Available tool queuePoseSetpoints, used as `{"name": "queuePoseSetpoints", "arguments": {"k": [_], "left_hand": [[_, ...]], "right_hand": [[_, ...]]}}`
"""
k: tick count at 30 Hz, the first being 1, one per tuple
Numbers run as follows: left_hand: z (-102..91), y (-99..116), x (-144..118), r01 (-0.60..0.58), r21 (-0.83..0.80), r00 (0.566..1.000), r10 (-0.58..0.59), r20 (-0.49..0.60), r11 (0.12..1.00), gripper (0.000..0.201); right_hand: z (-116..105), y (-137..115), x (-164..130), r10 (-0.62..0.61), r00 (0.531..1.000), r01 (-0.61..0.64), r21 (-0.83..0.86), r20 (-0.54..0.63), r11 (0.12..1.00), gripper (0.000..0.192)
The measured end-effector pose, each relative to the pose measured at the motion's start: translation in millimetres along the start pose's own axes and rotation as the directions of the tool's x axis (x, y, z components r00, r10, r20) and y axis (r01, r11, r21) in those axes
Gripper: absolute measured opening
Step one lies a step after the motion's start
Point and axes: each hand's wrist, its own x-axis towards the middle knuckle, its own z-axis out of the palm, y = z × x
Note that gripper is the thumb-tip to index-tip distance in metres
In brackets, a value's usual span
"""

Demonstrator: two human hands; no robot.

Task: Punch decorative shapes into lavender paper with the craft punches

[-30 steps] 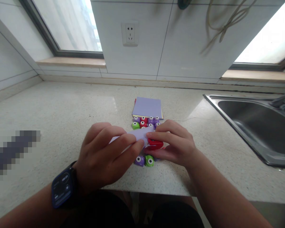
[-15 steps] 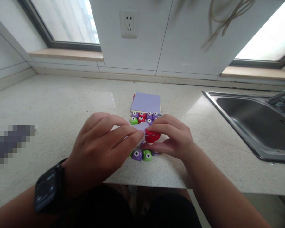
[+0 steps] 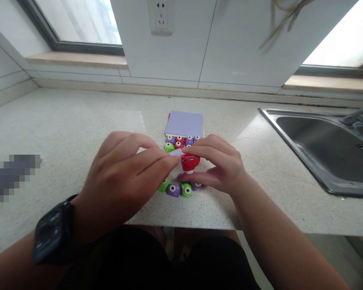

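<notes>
Right hand [image 3: 218,167] pinches the red punch [image 3: 190,162] between thumb below and fingers on top, lifted just above the bench [image 3: 78,129], apparently to keep its slot level. Left hand [image 3: 124,181] has its fingers closed on the lilac paper strip [image 3: 176,152], whose edge sits at the punch's slot. More small punches [image 3: 178,188] lie just beneath, a paper pad [image 3: 185,123] behind.

A pale speckled stone table [image 3: 78,121] runs under white tiled walls [image 3: 236,44], with a steel sink [image 3: 329,149] on the right, a wall socket [image 3: 161,16] above, and bright daylight through two windows [image 3: 78,20]
</notes>
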Motion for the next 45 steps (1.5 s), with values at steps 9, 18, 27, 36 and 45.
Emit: {"name": "queuePoseSetpoints", "arguments": {"k": [9, 18, 27, 36, 45], "left_hand": [[-0.3, 1.2, 0.6, 0.016, 0.001, 0.999, -0.016, 0.028, 1.000, 0.016], [-2.0, 1.2, 0.7, 0.008, 0.009, 1.000, -0.008, 0.026, 1.000, 0.017], [-3.5, 2.2, 4.0, -0.034, -0.002, 0.999, 0.034, 0.003, 0.999, 0.016], [-2.4, 0.9, 4.3, -0.043, -0.016, 0.999, 0.043, -0.016, 0.999, 0.017], [-1.5, 2.3, 4.1, -0.039, -0.032, 0.999, 0.039, -0.006, 0.999, 0.015]], "right_hand": [[1.5, 1.5, -0.5, -0.012, 1.000, 0.012, 0.013, 0.015, 1.000, 0.040], [0.7, -1.6, -0.8, -0.017, 1.000, 0.016, 0.052, 0.021, 0.999, 0.038], [0.4, -5.2, 2.1, 0.006, 0.999, -0.011, 0.146, 0.034, 0.989, 0.029], [-0.2, -6.0, 2.6, 0.024, 0.995, -0.042, 0.198, 0.097, 0.979, 0.031], [1.2, -7.2, 3.2, 0.034, 0.995, -0.054, 0.218, 0.094, 0.974, 0.023]]}}
